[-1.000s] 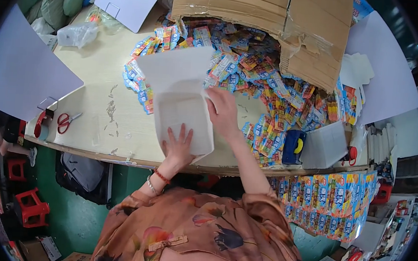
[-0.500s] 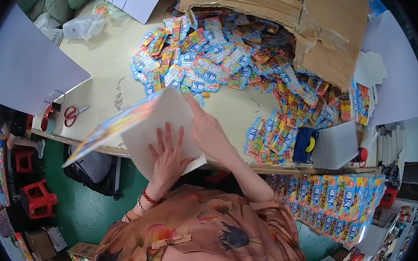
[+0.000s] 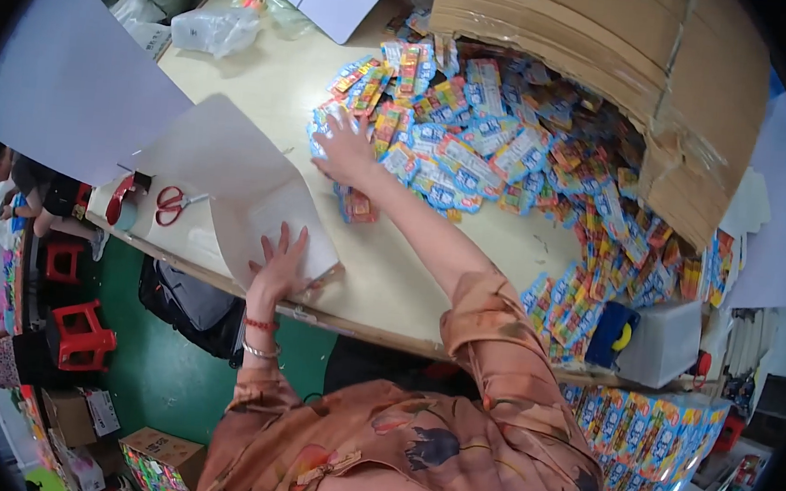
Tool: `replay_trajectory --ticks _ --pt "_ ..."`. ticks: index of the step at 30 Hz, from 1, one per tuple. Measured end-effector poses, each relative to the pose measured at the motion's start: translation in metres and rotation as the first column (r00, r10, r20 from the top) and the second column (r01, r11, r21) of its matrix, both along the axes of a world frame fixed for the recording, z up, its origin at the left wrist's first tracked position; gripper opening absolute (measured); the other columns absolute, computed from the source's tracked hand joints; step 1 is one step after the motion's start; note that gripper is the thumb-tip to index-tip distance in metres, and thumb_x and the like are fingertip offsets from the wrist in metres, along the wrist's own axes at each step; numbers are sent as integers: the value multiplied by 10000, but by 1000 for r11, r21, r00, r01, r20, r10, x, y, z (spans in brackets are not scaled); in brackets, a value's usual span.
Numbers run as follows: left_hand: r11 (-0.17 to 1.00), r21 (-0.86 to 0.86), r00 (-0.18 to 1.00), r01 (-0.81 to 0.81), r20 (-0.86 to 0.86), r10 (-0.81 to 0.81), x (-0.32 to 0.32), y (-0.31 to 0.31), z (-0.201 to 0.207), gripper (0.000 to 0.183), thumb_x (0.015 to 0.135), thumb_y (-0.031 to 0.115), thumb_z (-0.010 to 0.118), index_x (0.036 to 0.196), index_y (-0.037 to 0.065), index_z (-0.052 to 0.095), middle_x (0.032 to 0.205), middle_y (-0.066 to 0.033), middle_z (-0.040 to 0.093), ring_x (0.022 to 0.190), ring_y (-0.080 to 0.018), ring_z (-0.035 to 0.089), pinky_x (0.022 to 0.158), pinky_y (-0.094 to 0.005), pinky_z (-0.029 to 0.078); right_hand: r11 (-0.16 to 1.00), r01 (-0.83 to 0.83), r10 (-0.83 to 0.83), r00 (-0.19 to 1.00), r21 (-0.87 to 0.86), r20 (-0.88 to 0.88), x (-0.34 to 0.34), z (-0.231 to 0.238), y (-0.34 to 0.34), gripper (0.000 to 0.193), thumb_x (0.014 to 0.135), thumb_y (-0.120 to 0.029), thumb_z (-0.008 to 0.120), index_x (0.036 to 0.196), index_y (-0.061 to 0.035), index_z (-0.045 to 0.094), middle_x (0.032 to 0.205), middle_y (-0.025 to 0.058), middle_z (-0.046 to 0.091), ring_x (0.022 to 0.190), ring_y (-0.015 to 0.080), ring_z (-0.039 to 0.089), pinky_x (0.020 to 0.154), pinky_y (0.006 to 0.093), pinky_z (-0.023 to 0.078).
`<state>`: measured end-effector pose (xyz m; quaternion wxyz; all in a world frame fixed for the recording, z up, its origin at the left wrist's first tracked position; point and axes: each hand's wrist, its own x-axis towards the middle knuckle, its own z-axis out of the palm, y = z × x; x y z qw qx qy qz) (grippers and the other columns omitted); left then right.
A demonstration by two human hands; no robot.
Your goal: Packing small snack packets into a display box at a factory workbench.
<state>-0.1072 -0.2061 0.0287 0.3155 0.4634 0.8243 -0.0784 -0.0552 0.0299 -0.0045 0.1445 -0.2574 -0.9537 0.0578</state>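
Observation:
A creased card sheet lies at the left of the table, its plain whitish side up. My left hand rests on its near end with fingers spread. My right hand reaches out over the left edge of a heap of small blue, red and yellow blister packets. Its fingers are apart and touch or hover just above the packets; I cannot tell which. Red-handled scissors and a tape dispenser lie left of the card.
A large torn cardboard box tips over the heap at the back right. A blue tape dispenser and a clear plastic box stand at the right. Printed cartons are stacked beside the table. Another person sits at far left, near red stools.
The card has gone from being held up and tilted between both hands to lying on the table. My right hand has left it and moved to the packets. The view has shifted.

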Motion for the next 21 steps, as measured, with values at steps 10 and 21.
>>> replay_trajectory --ticks 10,21 --pt "998 63 997 -24 70 20 -4 12 -5 1068 627 302 818 1489 340 189 1586 -55 -8 1404 -488 -17 963 -770 226 999 -49 50 992 -6 117 -29 -47 44 653 852 -555 464 1337 -119 453 1399 104 407 1376 345 254 966 791 144" --pt "921 139 926 364 50 -373 41 69 -6 1030 604 308 824 1463 373 260 1585 -24 16 1406 -484 0 949 -795 215 979 -98 61 977 178 207 188 -40 50 605 852 -555 466 1262 -113 505 1355 46 434 1365 272 289 975 763 174"
